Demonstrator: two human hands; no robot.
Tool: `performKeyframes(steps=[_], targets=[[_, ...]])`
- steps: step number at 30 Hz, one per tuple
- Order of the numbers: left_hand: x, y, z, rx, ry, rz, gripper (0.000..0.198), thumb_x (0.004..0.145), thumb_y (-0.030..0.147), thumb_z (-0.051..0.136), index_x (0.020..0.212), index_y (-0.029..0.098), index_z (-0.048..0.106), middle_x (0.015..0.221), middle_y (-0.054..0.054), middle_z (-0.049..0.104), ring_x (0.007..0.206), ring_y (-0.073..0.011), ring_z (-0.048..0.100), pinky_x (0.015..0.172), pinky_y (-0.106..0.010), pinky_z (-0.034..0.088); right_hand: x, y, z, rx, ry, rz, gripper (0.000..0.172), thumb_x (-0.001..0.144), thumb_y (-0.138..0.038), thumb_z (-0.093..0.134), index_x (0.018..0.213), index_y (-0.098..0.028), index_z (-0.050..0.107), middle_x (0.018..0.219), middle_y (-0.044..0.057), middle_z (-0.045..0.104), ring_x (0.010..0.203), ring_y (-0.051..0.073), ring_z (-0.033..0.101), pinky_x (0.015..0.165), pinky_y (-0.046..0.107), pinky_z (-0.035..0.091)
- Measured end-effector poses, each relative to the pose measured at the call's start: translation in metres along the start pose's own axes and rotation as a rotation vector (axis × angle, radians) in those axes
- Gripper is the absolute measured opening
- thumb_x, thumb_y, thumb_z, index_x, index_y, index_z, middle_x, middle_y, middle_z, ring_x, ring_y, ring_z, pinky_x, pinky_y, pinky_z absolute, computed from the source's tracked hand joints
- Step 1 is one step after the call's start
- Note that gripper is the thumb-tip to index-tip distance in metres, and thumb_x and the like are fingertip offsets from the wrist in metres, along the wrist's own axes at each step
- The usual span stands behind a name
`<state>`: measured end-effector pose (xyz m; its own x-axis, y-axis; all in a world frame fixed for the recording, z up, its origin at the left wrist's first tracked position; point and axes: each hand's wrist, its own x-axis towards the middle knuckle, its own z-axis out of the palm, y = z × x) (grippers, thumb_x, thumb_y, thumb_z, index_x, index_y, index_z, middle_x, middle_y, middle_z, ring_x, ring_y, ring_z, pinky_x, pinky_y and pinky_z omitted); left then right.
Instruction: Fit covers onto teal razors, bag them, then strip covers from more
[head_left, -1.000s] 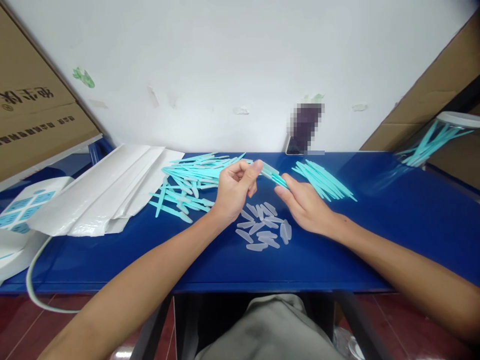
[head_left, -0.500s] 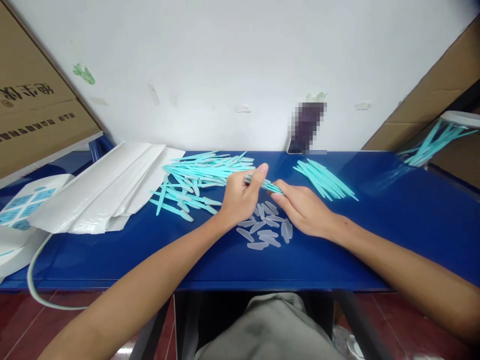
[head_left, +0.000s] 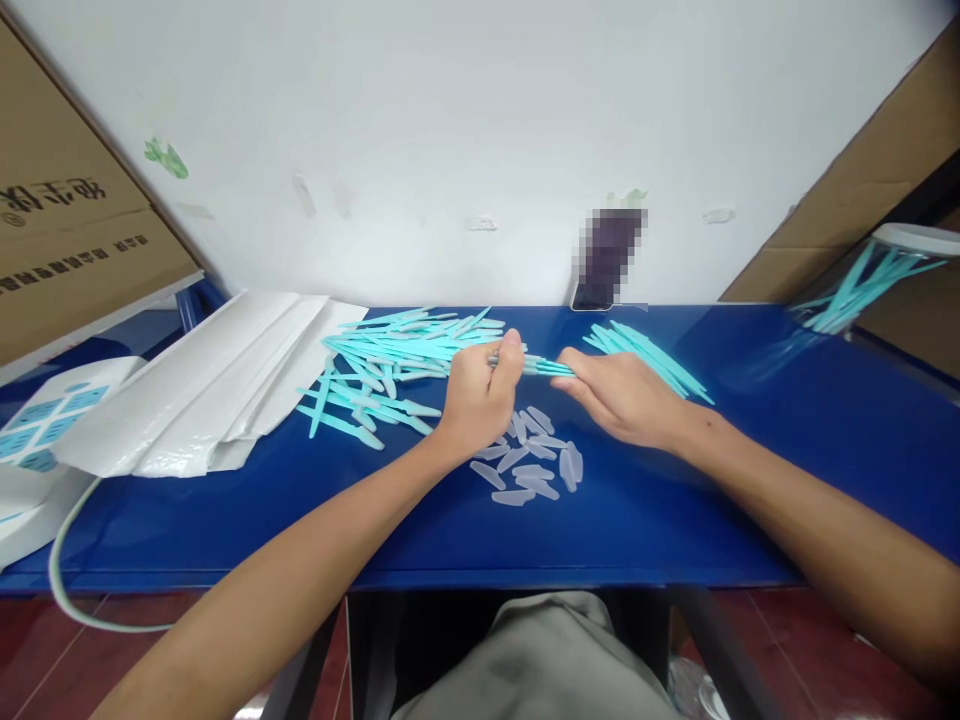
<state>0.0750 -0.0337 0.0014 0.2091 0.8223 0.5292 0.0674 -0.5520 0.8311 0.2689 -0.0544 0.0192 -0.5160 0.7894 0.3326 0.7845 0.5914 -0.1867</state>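
Observation:
My left hand (head_left: 476,395) and my right hand (head_left: 619,395) are both closed on one thin teal stick (head_left: 544,367), held level between them above the blue table (head_left: 675,510). The left fingers pinch its left end, where a clear cap seems to sit. Just below the hands lie several loose clear caps (head_left: 529,465). A messy pile of teal sticks (head_left: 394,365) is left of my left hand. A tidier bundle of teal sticks (head_left: 660,365) lies right of my right hand.
White padded bags (head_left: 210,380) lie at the left, beside a white device with a cord (head_left: 37,440). Cardboard boxes (head_left: 60,220) stand at both sides. A clear jar of teal sticks (head_left: 862,285) is at the far right. A phone (head_left: 600,265) leans on the wall.
Both hands sank toward the table, and the stick went from slanted to level. My right hand then slid a little to the right along it.

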Motion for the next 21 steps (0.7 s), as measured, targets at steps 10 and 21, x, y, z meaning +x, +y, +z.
performKeyframes(steps=[10, 21], targets=[[0.035, -0.009, -0.074, 0.123, 0.345, 0.039, 0.059, 0.099, 0.061, 0.040, 0.056, 0.023, 0.023, 0.047, 0.006, 0.019, 0.042, -0.0098, 0.019, 0.043, -0.030, 0.017, -0.026, 0.106, -0.034, 0.053, 0.168, 0.471, 0.045, 0.100, -0.066, 0.031, 0.087, -0.024, 0.037, 0.068, -0.001, 0.047, 0.063, 0.016, 0.047, 0.064, 0.033, 0.035], [-0.009, -0.006, -0.028, 0.805, -0.703, 0.517, 0.057, 0.105, 0.040, 0.033, 0.066, 0.016, 0.067, 0.060, -0.003, 0.062, 0.051, -0.0130, 0.053, 0.049, -0.029, 0.022, -0.039, 0.120, -0.027, -0.127, -0.087, 0.621, 0.039, 0.102, -0.048, 0.033, 0.074, -0.023, 0.039, 0.076, 0.009, 0.059, 0.071, 0.020, 0.052, 0.070, 0.032, 0.035]])
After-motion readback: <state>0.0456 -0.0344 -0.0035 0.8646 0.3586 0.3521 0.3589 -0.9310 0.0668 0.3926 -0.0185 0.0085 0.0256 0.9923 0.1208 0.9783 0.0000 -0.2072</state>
